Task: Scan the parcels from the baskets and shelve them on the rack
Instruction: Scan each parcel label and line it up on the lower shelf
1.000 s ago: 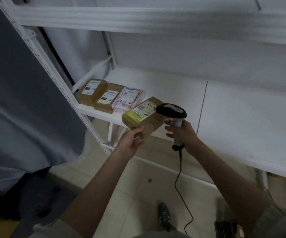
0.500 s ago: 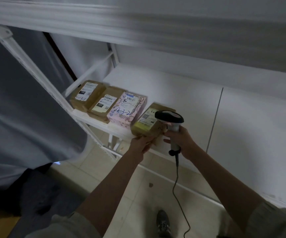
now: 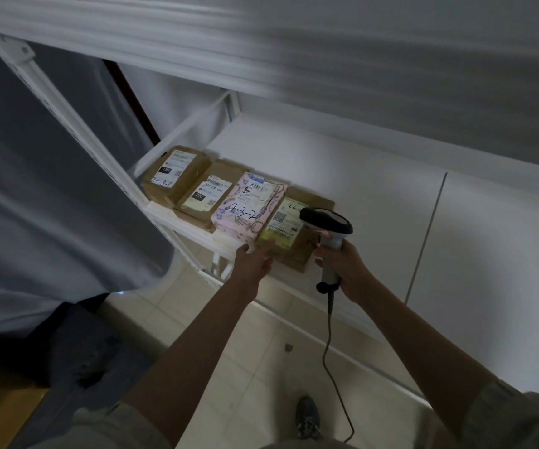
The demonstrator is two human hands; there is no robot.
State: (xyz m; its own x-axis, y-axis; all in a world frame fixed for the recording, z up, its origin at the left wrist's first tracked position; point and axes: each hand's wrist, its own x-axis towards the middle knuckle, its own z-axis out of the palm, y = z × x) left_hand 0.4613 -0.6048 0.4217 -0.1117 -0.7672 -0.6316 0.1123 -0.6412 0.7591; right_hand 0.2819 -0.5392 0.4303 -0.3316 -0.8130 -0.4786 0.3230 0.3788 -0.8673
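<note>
Here, a row of four parcels lines the front left corner of a white rack shelf (image 3: 375, 202) beside a grey curtain (image 3: 51, 189). Leftmost sits a brown parcel marked "2-3-1" (image 3: 176, 176), then a second brown parcel with a "220" label (image 3: 211, 194), then a pink floral parcel inked "4-3-2" (image 3: 248, 209), each touching its neighbour. The fourth, a brown parcel with a yellow-green label (image 3: 291, 228), lies flat at the shelf's front edge, hard against the pink one. The person's left hand (image 3: 255, 262) meets its near edge with fingers extended, pressing rather than gripping (whether the thumb hooks underneath cannot be told). Further right, the right hand (image 3: 346, 270) is wrapped around the handle of a corded barcode scanner (image 3: 325, 223), whose head hovers over the parcel's right side. The risk, judging from the layout: the parcel's near end appears to overhang the lip, so an uneven push could tip it to the tiled floor (image 3: 245, 367), and the dangling cable (image 3: 329, 345) might snag.
</note>
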